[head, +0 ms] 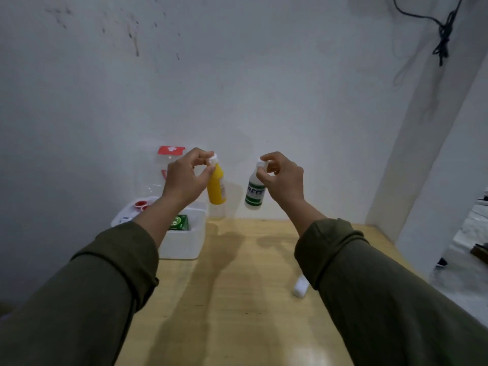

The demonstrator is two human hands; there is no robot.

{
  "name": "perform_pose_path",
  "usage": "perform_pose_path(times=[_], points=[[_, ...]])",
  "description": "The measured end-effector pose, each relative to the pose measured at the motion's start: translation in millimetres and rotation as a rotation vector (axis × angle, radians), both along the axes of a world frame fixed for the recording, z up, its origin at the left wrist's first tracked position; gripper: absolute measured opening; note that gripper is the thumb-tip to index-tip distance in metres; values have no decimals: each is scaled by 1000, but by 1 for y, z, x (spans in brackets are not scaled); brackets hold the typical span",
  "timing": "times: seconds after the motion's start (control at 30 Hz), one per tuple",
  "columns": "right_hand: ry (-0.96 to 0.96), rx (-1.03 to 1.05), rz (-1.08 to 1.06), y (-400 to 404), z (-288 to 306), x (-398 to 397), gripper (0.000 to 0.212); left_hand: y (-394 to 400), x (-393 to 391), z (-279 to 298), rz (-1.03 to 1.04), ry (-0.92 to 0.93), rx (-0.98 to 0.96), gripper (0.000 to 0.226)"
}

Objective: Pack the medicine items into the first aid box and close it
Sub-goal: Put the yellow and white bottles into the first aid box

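**Yellow and white bottles held up over the table**

Yellow plastic forms the body of the bottle (216, 187) in the left hand (184, 178), whose thumb and fingertips pinch its white cap so that it hangs tilted in the air, just right of the first aid box (184, 241). Beside it, apart from it, the right hand (284, 177) pinches the white cap of a white bottle (254, 192) with green bands and dark lettering on its label; this one also hangs tilted above the table.

White and open, the box stands at the wooden table's (237, 299) far left edge against the wall. A green packet (179, 223) lies inside, and red round items (141, 204) sit in it behind the left forearm. Its clear lid (169, 167) stands upright behind, with a red patch bearing a white cross.

Near the right sleeve (369, 273) a small white item (300, 286) lies on the table. Both sleeves are olive green. A black cable (443, 35) hangs on the pale wall at upper right.
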State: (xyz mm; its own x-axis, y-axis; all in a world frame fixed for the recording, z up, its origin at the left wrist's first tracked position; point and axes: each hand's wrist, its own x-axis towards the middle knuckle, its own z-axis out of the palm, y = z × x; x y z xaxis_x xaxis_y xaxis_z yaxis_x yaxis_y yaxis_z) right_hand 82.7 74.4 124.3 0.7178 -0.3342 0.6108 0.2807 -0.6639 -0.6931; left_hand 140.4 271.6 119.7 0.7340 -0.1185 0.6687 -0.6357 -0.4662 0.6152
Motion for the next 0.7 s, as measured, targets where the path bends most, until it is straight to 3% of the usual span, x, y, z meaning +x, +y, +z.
perform_pose_path(times=[0.27, 0.5, 0.7], points=[[4, 53, 85, 70, 8, 38, 21, 57, 29, -1, 50, 99, 31, 24], [56, 35, 122, 90, -19, 67, 21, 57, 56, -25, -9, 274, -15, 19], [92, 41, 144, 91, -32, 83, 21, 52, 70, -42, -36, 321, 60, 16]])
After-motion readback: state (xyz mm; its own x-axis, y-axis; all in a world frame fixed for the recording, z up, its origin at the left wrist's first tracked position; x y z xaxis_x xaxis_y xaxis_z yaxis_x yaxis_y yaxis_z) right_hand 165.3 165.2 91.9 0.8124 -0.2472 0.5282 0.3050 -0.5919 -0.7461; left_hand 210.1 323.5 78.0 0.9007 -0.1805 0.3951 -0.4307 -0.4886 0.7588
